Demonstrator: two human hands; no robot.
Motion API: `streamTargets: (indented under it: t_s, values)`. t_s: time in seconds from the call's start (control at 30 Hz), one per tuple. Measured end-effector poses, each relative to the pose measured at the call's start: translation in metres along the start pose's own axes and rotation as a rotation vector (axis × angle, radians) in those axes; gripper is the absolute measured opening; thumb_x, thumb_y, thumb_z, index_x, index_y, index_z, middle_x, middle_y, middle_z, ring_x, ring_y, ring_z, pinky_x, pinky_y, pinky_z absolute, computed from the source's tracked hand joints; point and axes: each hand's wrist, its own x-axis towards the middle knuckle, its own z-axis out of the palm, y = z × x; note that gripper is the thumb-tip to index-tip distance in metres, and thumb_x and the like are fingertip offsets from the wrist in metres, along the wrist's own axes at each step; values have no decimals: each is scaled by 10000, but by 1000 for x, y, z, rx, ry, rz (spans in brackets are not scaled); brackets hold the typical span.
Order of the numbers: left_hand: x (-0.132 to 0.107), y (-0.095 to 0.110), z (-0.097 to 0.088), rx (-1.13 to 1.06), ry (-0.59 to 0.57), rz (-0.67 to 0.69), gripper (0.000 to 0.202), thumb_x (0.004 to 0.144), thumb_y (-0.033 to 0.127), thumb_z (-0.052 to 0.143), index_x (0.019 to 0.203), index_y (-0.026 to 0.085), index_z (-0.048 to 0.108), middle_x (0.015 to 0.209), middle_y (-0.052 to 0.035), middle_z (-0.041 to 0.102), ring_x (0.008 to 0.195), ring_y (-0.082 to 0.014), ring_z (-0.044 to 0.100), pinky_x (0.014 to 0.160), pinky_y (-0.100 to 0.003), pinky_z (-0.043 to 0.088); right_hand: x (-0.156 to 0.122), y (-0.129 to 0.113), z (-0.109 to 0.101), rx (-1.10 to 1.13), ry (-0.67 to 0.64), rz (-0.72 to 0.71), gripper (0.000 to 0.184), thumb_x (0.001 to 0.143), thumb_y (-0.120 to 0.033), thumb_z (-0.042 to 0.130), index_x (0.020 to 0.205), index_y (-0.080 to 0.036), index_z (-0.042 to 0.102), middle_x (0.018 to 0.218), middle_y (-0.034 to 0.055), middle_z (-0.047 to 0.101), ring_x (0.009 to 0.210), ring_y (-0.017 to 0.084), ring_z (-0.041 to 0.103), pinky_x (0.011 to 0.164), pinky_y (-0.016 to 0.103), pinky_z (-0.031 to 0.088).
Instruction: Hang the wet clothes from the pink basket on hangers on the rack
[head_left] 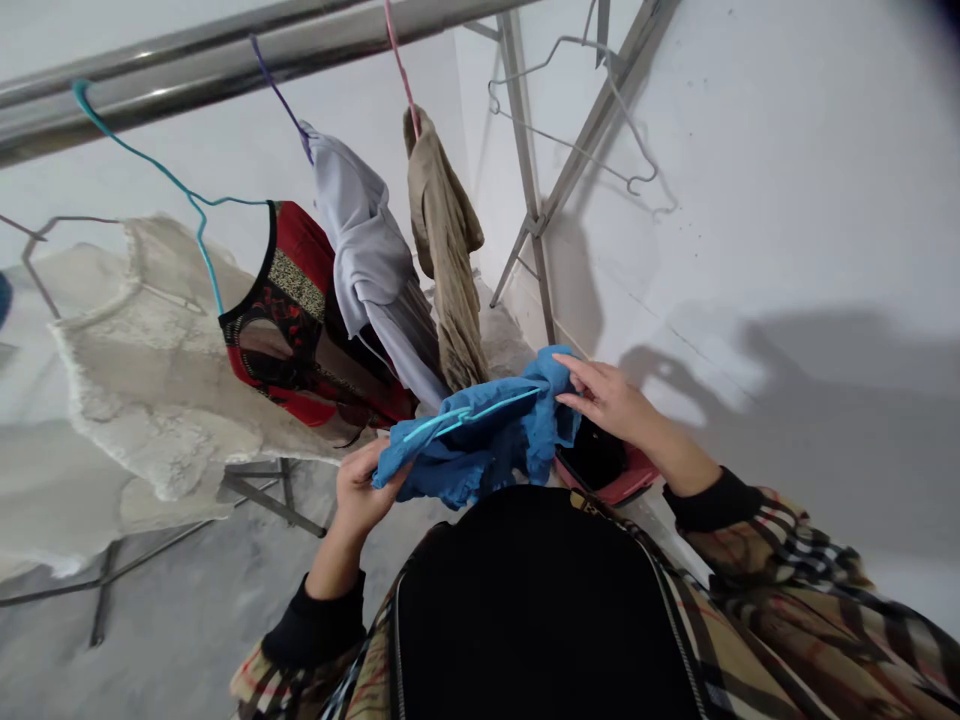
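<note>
A crumpled blue garment (480,465) hangs in front of my body on a light-blue hanger (469,415), whose bar lies along the top of the cloth. My left hand (365,487) is closed around the garment's left end. At its right end, my right hand (611,400) has thumb and forefinger on either side of the bunched cloth, lightly gripping it. The hanger's ends are covered by the fabric.
A metal rail (225,70) crosses above, carrying a white lace garment (172,390), a red-and-black top (300,310), a pale grey garment (356,230) and a brown one (446,230). A bare grey hanger (577,120) hangs near the right wall. A pink basin (634,478) holds dark cloth.
</note>
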Motion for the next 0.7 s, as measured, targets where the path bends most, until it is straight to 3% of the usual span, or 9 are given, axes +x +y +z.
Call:
streamTargets:
  t_s: [0.1,0.17,0.33,0.47,0.53,0.6,0.67,0.7]
  values:
    - [6,1,-1,-4,-8,-9,127,757,254,674,651,183,662,698,-46,730,615,-152,666,619,-257,553,8,1,-10,-199,-101,-67,297,927,-444,533,1061,-227,686,947,94,622,898,249,551,830,400,435]
    - [10,3,1,-14,-1,-7,140,757,275,671,651,184,668,707,-49,734,644,-163,679,626,-264,555,12,-3,-15,-241,-146,-112,280,932,-445,525,924,-218,687,977,101,633,931,255,550,846,403,416]
    - [20,16,10,-70,-17,39,245,803,304,643,591,183,628,590,-12,662,532,-121,603,558,-230,507,13,-25,-23,-88,-246,-113,345,1004,-420,370,913,-225,640,853,62,677,842,201,614,773,326,438]
    - [26,19,12,-63,0,77,271,830,298,645,590,176,621,577,6,620,504,-89,548,519,-199,461,10,-29,-30,18,-172,-31,346,986,-454,407,993,-235,674,909,55,728,853,206,672,771,322,482]
    - [28,15,9,20,111,102,190,842,266,635,679,176,670,688,-19,675,604,-109,613,587,-215,497,7,-24,-35,76,-103,20,318,963,-453,463,1066,-260,694,1012,42,745,909,216,692,814,327,507]
    - [27,9,7,166,293,103,112,854,227,612,834,184,714,840,-47,712,743,-139,666,688,-257,534,3,-18,-41,90,-44,61,301,944,-444,504,1088,-280,711,1051,25,750,934,227,705,828,335,525]
    - [22,6,7,313,438,85,151,859,203,597,948,199,719,926,-57,707,822,-155,673,748,-291,547,-3,-14,-45,57,-28,81,287,938,-424,521,1095,-288,720,1060,18,751,937,232,713,823,340,537]
    - [18,6,8,363,456,87,174,857,196,594,981,204,715,947,-62,700,845,-160,671,762,-302,550,-6,-13,-46,24,-17,82,282,939,-411,524,1097,-286,721,1056,20,753,930,234,716,818,342,540]
